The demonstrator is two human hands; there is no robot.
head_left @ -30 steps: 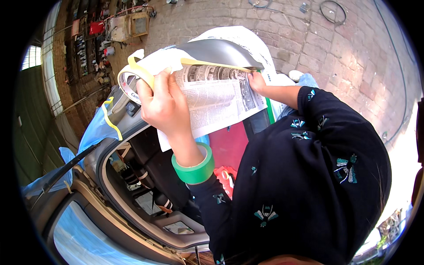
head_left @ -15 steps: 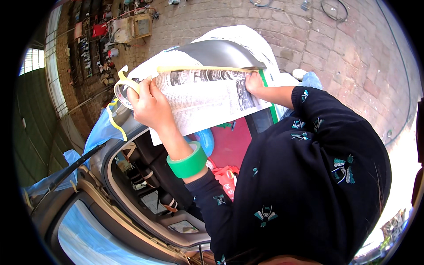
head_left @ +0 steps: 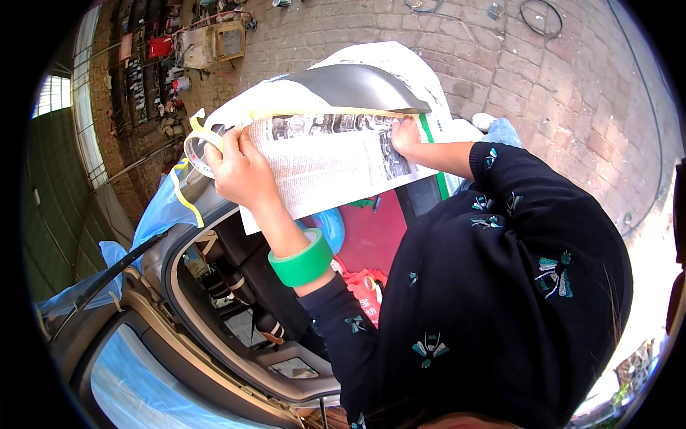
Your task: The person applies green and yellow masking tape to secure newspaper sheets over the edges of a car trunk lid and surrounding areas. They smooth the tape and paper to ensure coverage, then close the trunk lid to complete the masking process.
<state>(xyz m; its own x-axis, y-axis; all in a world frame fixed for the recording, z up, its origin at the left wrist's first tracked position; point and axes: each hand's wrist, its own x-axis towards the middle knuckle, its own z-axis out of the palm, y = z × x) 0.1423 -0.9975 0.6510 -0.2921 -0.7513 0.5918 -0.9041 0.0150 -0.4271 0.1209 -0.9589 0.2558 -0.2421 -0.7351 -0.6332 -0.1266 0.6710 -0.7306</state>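
A sheet of newspaper (head_left: 325, 164) stretches across a car's rear opening, with a strip of yellow masking tape (head_left: 314, 110) along its far edge. My left hand (head_left: 243, 168) is closed at the sheet's left end, holding a roll of masking tape (head_left: 196, 155) with a loose curled end; its fingertips meet the newspaper's corner. At the right end my right hand (head_left: 406, 137) presses on the newspaper, fingers stretched out, close to a green tape strip (head_left: 426, 130). A wide roll of green tape (head_left: 303, 260) sits around my left wrist like a bangle.
Beyond the paper lies a dark grey curved car panel (head_left: 361, 84) bordered by white sheeting (head_left: 411, 61). Blue plastic film (head_left: 164, 207) hangs at the left. Below the newspaper are a red surface (head_left: 371, 236) and a red bag (head_left: 364, 289). Brick paving (head_left: 457, 43) surrounds the car.
My right hand has shifted slightly left over the newspaper. My left hand and the masking tape roll have barely moved.
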